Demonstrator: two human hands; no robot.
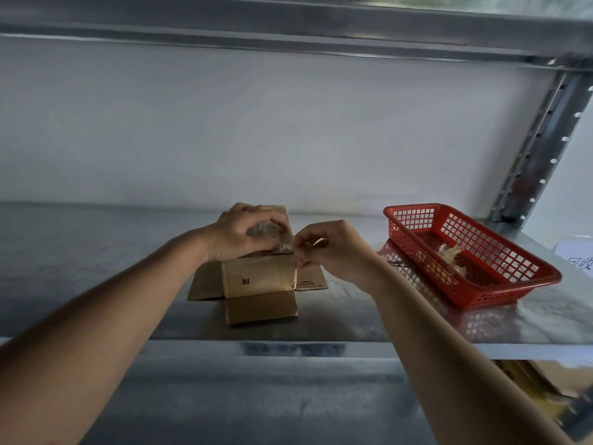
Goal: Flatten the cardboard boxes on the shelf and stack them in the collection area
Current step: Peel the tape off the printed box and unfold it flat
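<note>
A small brown cardboard box [260, 279] stands on the metal shelf [128, 284], its flaps spread out flat to the left, right and front. My left hand [244, 232] curls over the top of the box and grips it. My right hand [327, 248] pinches a strip of clear tape [316, 243] at the box's upper right corner. The far side of the box is hidden behind my left hand.
A red plastic basket [526, 268] sits on the shelf to the right, with crumpled tape scraps inside. A white paper label [577, 256] lies at the far right edge. Flattened cardboard [545, 380] shows below the shelf at lower right. A shelf upright stands behind the basket.
</note>
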